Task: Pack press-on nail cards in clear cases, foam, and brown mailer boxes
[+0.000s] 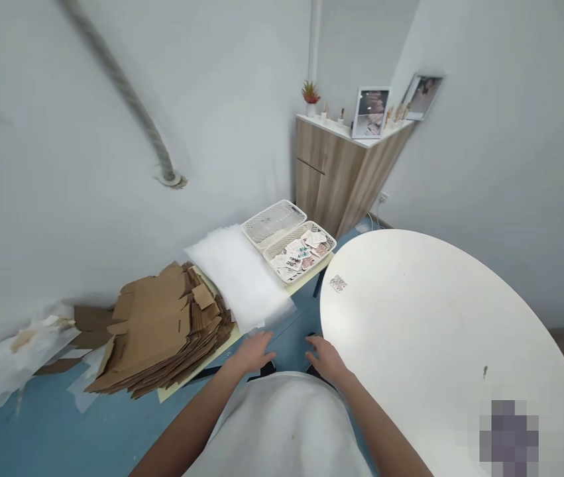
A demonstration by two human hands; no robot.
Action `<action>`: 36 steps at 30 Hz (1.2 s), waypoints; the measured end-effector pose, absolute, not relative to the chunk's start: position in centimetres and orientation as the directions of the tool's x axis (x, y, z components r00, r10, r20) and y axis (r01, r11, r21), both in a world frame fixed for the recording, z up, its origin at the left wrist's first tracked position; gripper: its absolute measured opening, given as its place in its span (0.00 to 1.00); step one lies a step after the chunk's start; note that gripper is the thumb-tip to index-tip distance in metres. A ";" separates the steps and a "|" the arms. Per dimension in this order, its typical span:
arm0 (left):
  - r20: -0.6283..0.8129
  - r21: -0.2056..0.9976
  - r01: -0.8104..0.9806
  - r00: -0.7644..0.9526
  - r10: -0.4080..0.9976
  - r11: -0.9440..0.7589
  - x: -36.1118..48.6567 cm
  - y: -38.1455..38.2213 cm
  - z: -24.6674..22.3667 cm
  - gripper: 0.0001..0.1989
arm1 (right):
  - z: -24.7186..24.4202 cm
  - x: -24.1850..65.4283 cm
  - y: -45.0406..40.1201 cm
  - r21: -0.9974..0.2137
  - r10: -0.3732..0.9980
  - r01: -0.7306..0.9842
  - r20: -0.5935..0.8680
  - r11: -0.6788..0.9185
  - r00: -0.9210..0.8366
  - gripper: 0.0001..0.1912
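Note:
My left hand (pixel 252 352) hangs in front of my body with the fingers apart and nothing in them. It is nearest to a stack of thin white packing sheets (pixel 242 271) and the yellow edge of a low table. My right hand (pixel 329 361) is also bare, fingers spread, beside the rim of a white round table (pixel 431 305). Left of the sheets lies a pile of flattened brown cardboard boxes (pixel 157 321). Beyond the sheets sit two white plastic baskets; the nearer basket (pixel 285 281) holds several small printed packets (pixel 301 252).
A wood-grain cabinet (pixel 334 169) stands in the corner with framed pictures (pixel 371 112) and a small potted plant (pixel 310 93) on top. Crumpled white wrapping (pixel 18 361) lies at far left. A pipe (pixel 132 99) runs along the wall. The floor (pixel 63 437) is blue.

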State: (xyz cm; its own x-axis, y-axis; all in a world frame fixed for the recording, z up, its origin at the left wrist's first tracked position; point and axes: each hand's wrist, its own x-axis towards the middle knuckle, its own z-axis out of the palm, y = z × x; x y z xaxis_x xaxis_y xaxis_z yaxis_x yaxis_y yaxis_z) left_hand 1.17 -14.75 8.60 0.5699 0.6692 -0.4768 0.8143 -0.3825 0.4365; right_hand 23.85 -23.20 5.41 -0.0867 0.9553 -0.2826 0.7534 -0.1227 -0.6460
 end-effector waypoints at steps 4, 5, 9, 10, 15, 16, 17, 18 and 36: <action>-0.456 0.486 0.813 0.550 0.700 -0.322 -2.4 -13.9 9.0 0.28 | 6.4 20.8 -20.8 -0.643 0.946 0.760 -0.297 -0.099 -0.128 0.21; -0.442 0.509 0.803 0.552 0.707 -0.309 -3.2 -13.7 9.1 0.28 | 6.7 20.0 -20.3 -0.644 0.938 0.758 -0.315 -0.098 -0.146 0.22; -0.384 0.582 0.761 0.568 0.728 -0.287 -5.7 -13.2 9.4 0.28 | 7.6 16.5 -18.8 -0.647 0.919 0.759 -0.343 -0.079 -0.197 0.23; -0.371 0.596 0.751 0.571 0.732 -0.284 -6.2 -13.1 9.4 0.28 | 7.8 15.7 -18.6 -0.646 0.918 0.760 -0.340 -0.070 -0.205 0.23; -0.314 0.672 0.692 0.589 0.745 -0.264 -7.6 -12.6 9.7 0.26 | 8.2 12.9 -17.7 -0.643 0.903 0.765 -0.348 -0.033 -0.254 0.22; -0.303 0.683 0.680 0.594 0.745 -0.265 -7.7 -12.3 9.8 0.26 | 8.3 12.6 -17.4 -0.644 0.903 0.765 -0.340 -0.021 -0.262 0.21; -0.292 0.691 0.671 0.599 0.746 -0.268 -7.6 -11.9 10.0 0.26 | 8.5 12.5 -17.0 -0.644 0.906 0.765 -0.330 -0.010 -0.266 0.21; -0.282 0.697 0.663 0.603 0.746 -0.273 -7.5 -11.5 10.2 0.26 | 8.8 12.5 -16.6 -0.642 0.910 0.766 -0.319 -0.001 -0.265 0.21; -0.201 0.591 0.716 0.577 0.792 -0.372 -3.1 4.2 12.3 0.24 | 10.3 18.5 3.6 -0.679 0.993 0.733 -0.074 0.019 -0.094 0.18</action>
State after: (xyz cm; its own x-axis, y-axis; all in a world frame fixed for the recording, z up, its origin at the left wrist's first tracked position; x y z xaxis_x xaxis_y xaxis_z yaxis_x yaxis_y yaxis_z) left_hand -3.11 4.23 12.25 0.5769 0.7918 -0.2005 0.7159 -0.3719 0.5909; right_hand 18.45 3.60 10.28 -0.0943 0.9928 -0.0741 0.7334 0.0190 -0.6795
